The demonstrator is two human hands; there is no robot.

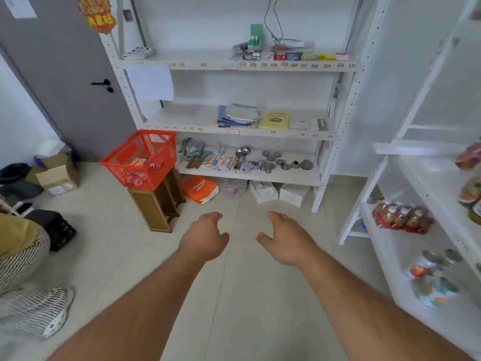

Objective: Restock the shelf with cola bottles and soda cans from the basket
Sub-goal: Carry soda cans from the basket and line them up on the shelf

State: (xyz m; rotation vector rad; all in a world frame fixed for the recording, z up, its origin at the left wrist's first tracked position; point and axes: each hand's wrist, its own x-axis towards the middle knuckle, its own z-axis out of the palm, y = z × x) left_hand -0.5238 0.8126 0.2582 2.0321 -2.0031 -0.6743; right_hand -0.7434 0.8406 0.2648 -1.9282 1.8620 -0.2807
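Cola bottles and soda cans were not in either hand: both arms reached forward over the pale tiled floor [242, 295], holding nothing. At about 11 o'clock from the frame's centre bottom, the left hand [204, 237] hung with its fingers loosely curled downward; at about 1 o'clock the right hand [285, 237] had its fingers relaxed and slightly spread, thumb pointing inward toward the left one. The two hands were near each other but apart. Farther out at 10 o'clock stood a red basket [140, 158] on a wooden stool [156, 204], with a few bottles and cans [141, 168] lying in its bottom, too blurred to sort. Off at 3 o'clock, a white shelf unit [395, 256] carried a shrink-wrapped pack of brown bottles [402, 216] and, nearer, a group of cans [432, 277]. At 12 o'clock, farthest away, another white rack [250, 66] held utensils, papers and small boxes. At 9 o'clock a seated person's striped trouser leg [23, 256] showed.
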